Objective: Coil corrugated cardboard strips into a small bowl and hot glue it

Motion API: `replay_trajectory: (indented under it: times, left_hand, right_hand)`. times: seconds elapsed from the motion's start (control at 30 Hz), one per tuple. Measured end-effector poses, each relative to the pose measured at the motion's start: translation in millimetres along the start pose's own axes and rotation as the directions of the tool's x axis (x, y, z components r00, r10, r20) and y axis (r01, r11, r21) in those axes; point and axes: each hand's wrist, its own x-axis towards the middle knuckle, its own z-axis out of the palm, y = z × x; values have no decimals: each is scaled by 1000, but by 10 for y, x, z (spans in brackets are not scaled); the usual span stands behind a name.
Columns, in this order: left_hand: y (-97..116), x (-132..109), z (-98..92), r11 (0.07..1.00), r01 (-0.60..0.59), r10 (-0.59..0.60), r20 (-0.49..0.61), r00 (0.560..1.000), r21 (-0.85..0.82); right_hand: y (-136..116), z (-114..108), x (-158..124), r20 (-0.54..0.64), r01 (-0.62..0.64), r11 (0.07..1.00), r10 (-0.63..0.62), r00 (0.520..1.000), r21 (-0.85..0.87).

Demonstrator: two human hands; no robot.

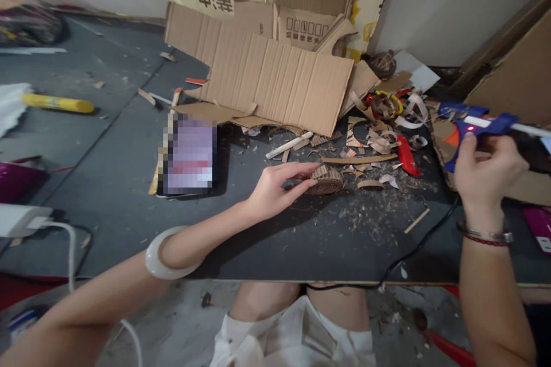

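The corrugated cardboard coil point(328, 183) lies flat on the surface point(275, 246), right at the left hand point(286, 189) and well apart, at 9 o'clock, from the right hand point(491, 169). Roughly round, it looks widest along the 9-to-3 o'clock line. The left hand, much the nearer, has thumb and forefinger slightly parted across the coil's 9 o'clock rim, steadying it in a light pinch. The right hand is curled closed around a blue hot glue gun point(504, 123), whose white glue stick point(532, 129) points toward 3 o'clock.
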Motion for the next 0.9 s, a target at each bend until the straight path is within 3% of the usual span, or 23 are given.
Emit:
replay_trajectory:
  times: [0.13, 0.2, 0.3, 0.53, 0.6, 0.73, 0.9]
  left_hand:
    - [-7, 14, -15, 997, -48, 47, 22, 999, 60]
    - [-2, 13, -18, 998, -38, 37, 26, 999, 51]
    - [8, 6, -14, 1000, -6, 6, 23, 1000, 12]
    - [10, -10, 17, 998, 35, -36, -22, 999, -47]
    - [11, -12, 22, 997, 43, -45, -29, 999, -68]
    - [23, -11, 24, 994, 48, -51, -31, 998, -94]
    - [34, -14, 22, 994, 49, -52, -29, 998, -97]
  right_hand:
    - [-130, -61, 53, -93, 63, 995, -55, 994, 82]
    - [-244, -52, 43, -74, 66, 963, -49, 996, 262]
    - [-436, 11, -52, 195, -101, 768, -32, 980, 633]
    - [-610, 98, -390, 485, -307, 585, -174, 857, 751]
    - [-610, 85, -444, 477, -270, 607, -208, 854, 748]
    - [-643, 43, -521, 377, -82, 722, -258, 890, 687]
    - [-702, 5, -603, 309, 39, 782, -291, 905, 622]
